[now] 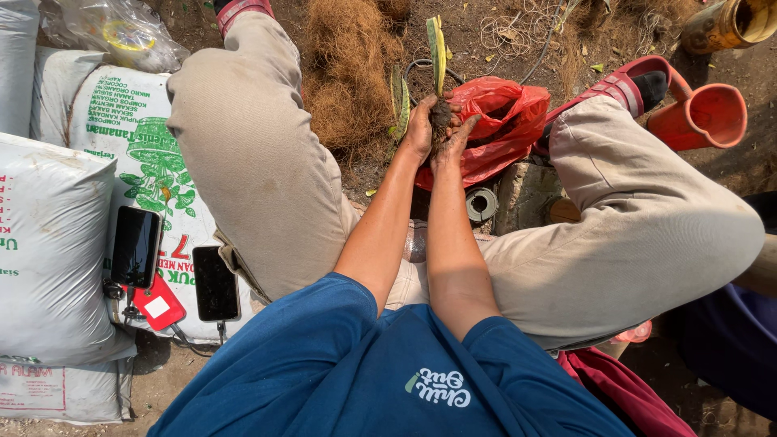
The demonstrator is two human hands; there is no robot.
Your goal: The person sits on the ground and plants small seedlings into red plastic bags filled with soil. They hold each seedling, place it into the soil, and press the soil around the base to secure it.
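A small plant with long green-yellow leaves and a dark clump of soil at its roots is held up between both hands. My left hand grips the root clump from the left. My right hand presses against the clump from the right, fingers dirty with soil. Just behind the hands lies a red plastic bag, crumpled and open. A second green leaf stands left of my left hand. My legs in beige trousers spread to either side.
A heap of brown coconut fibre lies ahead. White printed sacks sit at left with two dark phones and a red tag on them. An orange pot lies at right, a tape roll on the ground below the hands.
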